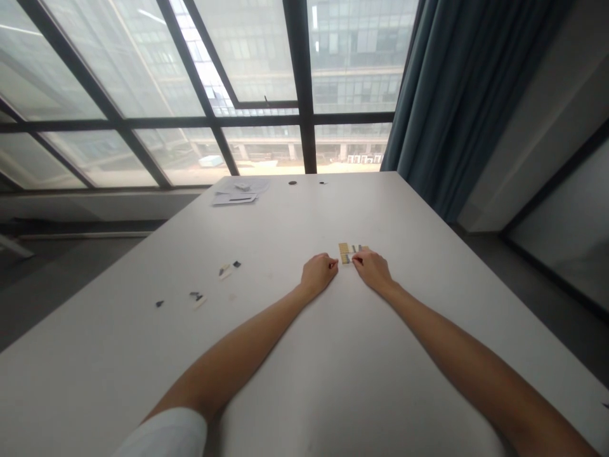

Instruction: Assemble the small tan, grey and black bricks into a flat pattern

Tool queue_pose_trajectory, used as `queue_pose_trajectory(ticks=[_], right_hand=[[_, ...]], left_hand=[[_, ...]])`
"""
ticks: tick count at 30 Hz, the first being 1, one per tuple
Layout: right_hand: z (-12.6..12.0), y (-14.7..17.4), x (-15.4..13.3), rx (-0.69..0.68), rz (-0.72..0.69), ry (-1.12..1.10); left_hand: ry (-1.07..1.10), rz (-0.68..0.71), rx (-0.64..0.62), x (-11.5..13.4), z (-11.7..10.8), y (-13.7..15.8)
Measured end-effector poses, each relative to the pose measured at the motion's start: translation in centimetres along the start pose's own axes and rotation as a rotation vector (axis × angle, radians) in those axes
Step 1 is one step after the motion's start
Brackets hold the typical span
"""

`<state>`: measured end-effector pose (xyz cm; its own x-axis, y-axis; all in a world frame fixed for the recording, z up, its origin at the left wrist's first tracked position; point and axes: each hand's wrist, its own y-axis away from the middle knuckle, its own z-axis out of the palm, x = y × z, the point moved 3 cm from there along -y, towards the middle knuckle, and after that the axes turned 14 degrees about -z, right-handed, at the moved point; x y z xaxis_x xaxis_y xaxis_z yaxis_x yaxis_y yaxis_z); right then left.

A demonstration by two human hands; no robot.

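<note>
A small group of flat tan and grey pieces lies on the white table in front of both hands. My left hand rests at the group's left side, fingers curled and thumb tip close to the nearest tan piece. Whatever those fingers hold, if anything, is hidden. From the right, my right hand reaches over the group's edge with thumb and forefinger pinched together. Its fingers cover part of the pieces, and what lies between the fingertips is too small to name.
Small dark and cream pieces lie scattered on the table's left side, among them a dark square. Papers rest at the far left edge, near a dark round spot. Windows and a blue curtain stand beyond.
</note>
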<state>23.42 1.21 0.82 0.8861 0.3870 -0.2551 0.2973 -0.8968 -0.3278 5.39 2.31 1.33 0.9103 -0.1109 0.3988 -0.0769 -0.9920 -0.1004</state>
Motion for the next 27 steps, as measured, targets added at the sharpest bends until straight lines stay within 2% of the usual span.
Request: queue_pose_trajectory(ticks=[27], right_hand=[[-0.18,0.01,-0.27,-0.017,-0.021,-0.002]], left_hand=[[0.009,0.0,-0.01,0.08,-0.18,0.14]])
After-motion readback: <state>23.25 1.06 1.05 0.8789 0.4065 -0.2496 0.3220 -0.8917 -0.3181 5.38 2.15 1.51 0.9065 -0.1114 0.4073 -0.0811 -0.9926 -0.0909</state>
